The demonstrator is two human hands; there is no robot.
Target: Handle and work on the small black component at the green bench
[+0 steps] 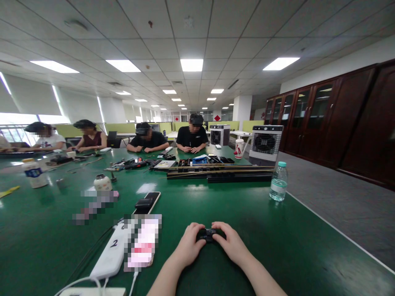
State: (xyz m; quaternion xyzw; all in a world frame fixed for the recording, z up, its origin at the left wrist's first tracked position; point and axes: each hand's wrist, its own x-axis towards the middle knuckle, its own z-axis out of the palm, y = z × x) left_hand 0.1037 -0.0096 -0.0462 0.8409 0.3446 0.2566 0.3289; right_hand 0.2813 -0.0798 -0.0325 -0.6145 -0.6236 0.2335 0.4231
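Near the front edge of the green bench (277, 230), the left hand (188, 246) and right hand (232, 243) meet, the fingers of both clamped on a small black part (207, 235) held between them just above the surface. To the left lie a white power bank (111, 254) and, farther off, a phone (153, 198) with a black case (143, 204) on it. A water bottle (278, 181) stands far right. Long black rails (222, 173) cross the bench beyond, and four people sit at the far side.
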